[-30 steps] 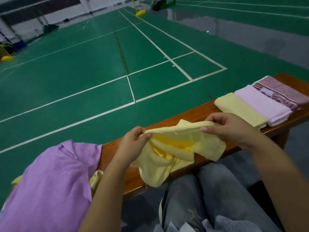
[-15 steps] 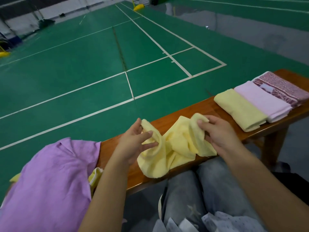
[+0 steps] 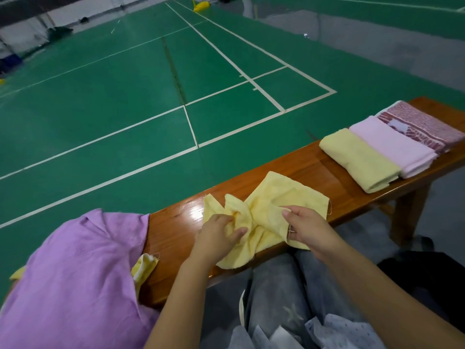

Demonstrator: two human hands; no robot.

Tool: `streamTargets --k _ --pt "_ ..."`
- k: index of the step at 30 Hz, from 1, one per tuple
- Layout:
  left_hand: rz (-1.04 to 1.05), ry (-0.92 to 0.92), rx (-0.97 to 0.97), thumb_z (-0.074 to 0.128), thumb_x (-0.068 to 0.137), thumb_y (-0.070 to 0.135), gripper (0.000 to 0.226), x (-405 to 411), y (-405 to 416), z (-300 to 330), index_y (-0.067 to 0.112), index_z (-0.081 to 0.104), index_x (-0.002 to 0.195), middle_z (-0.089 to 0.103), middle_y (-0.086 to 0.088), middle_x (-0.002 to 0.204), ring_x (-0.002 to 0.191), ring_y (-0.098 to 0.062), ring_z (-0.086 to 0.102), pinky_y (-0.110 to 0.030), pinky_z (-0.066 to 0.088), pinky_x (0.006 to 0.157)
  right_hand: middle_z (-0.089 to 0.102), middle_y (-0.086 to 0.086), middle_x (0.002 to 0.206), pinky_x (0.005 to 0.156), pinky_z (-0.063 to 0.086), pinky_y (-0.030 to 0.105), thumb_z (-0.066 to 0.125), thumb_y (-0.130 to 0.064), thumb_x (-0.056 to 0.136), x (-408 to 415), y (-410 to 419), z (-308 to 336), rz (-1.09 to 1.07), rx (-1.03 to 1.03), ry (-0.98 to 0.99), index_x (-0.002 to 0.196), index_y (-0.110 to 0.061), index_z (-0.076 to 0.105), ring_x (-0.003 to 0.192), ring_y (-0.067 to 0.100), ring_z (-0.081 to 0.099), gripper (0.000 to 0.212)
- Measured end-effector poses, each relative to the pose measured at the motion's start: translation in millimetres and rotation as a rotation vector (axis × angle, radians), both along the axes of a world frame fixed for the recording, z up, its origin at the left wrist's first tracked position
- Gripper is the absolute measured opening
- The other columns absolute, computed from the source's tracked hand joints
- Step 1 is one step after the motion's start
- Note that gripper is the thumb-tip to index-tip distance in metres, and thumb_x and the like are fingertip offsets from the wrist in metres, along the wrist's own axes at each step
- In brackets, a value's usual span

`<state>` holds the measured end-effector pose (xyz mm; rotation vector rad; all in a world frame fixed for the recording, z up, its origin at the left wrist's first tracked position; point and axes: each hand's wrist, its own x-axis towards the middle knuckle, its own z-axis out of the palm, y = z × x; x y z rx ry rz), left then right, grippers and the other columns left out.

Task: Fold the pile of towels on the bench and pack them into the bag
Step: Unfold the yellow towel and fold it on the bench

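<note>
Nearest, a lilac cloth (image 3: pixel 73 280) is heaped at the left end of the table (image 3: pixel 297 163), a yellow piece half hidden beneath it. At the front edge, the left hand (image 3: pixel 217 238) grips a bunched fold of the crumpled yellow towel (image 3: pixel 274 197); the right hand (image 3: pixel 305 227) pinches its near edge between curled fingers (image 3: pixel 285 212). The towel lies rumpled on the table, part hanging over the edge. Step in hand, in my judgement: spreading this towel for folding. Next move calls for drawing the corners apart and flat. Farther right lie three folded towels (image 3: pixel 392 147) side by side. No bag can be identified.
</note>
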<state>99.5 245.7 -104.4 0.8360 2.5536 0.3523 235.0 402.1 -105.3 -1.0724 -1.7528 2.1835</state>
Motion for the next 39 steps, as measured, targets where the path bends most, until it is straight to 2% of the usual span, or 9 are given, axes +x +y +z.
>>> streamTargets --k 7,10,13,22,26,29,32,35,39 --pt "0.082 -0.181 -0.018 0.08 0.075 0.038 0.096 5.8 -22.3 4.3 0.023 0.022 0.15 0.031 0.001 0.153 0.133 -0.019 0.04 -0.035 0.042 0.104 0.067 0.0 0.108 0.09 0.053 0.036 0.042 -0.021 0.102 1.1 -0.7 -3.3 0.005 0.007 -0.007 0.122 -0.016 0.061 0.102 0.017 0.063 0.028" --pt "0.092 -0.1 -0.021 0.065 0.09 0.018 0.052 -5.7 -40.3 12.9 0.021 0.045 0.137 0.055 0.002 0.133 0.107 -0.009 0.053 -0.018 0.049 0.081 0.066 0.0 0.109 0.087 0.053 0.035 0.042 -0.021 0.102 3.6 1.3 -4.8 -0.014 0.006 -0.013 0.121 -0.017 0.061 0.103 0.018 0.062 0.027" --pt "0.08 0.09 -0.001 0.055 0.096 0.02 0.017 -18.2 -57.2 24.3 0.02 0.063 0.111 0.065 0.006 0.102 0.081 -0.002 0.054 -0.009 0.038 0.064 0.067 -0.001 0.106 0.086 0.054 0.034 0.043 -0.021 0.101 3.1 0.6 -5.2 -0.035 -0.009 -0.001 0.118 -0.017 0.062 0.101 0.018 0.063 0.026" --pt "0.265 0.274 0.522 0.044 0.101 0.021 0.009 -18.1 -28.3 92.2 0.016 0.045 0.094 0.05 0.009 0.074 0.067 -0.001 0.044 -0.029 0.028 0.056 0.07 -0.002 0.103 0.087 0.055 0.036 0.046 -0.022 0.1 0.2 -6.3 12.6 -0.08 0.054 0.118 0.098 -0.028 0.066 0.099 0.016 0.065 0.02" --pt "0.415 0.061 0.725 0.046 0.1 0.024 0.01 -18.2 6.2 98.7 0.016 0.051 0.099 0.052 0.003 0.077 0.063 -0.011 0.045 -0.03 0.036 0.06 0.071 -0.006 0.099 0.085 0.055 0.033 0.047 -0.022 0.1 1.5 -5.2 21.5 -0.095 0.098 0.175 0.093 -0.033 0.065 0.096 0.012 0.066 0.022" --pt "0.58 -0.44 0.847 0.046 0.101 0.019 0.012 -18.1 31.2 80.5 0.011 0.05 0.11 0.061 -0.007 0.092 0.067 -0.016 0.058 -0.032 0.052 0.059 0.07 -0.006 0.104 0.088 0.055 0.036 0.047 -0.023 0.1 0.8 -2.9 17.6 -0.098 0.114 0.161 0.099 -0.034 0.065 0.1 0.014 0.064 0.021" --pt "0.535 -0.518 0.638 0.053 0.099 0.024 0.037 -17.0 40.4 48.5 0.011 0.041 0.132 0.063 -0.006 0.115 0.094 -0.017 0.065 -0.039 0.056 0.086 0.07 -0.001 0.106 0.091 0.053 0.043 0.049 -0.023 0.099 3.6 -0.3 5.2 -0.103 0.102 0.123 0.104 -0.029 0.067 0.104 0.02 0.064 0.02" --pt "0.321 -0.375 0.362 0.059 0.094 0.036 0.06 2.2 35.1 19.9 0.019 0.031 0.145 0.056 0.001 0.131 0.105 -0.014 0.058 -0.032 0.052 0.088 0.07 0.001 0.105 0.091 0.054 0.043 0.05 -0.022 0.099 8.2 4.5 -11.3 -0.125 0.097 0.07 0.111 -0.02 0.068 0.104 0.022 0.064 0.022" --pt "-0.013 -0.007 0.241 0.062 0.091 0.04 0.055 36.6 35.7 -8.5 0.024 0.041 0.139 0.051 0.005 0.129 0.109 -0.01 0.052 -0.028 0.048 0.093 0.069 0.001 0.105 0.09 0.054 0.045 0.05 -0.022 0.099 8.5 10.6 -23.3 -0.176 0.077 0.029 0.119 -0.014 0.065 0.104 0.024 0.063 0.027"
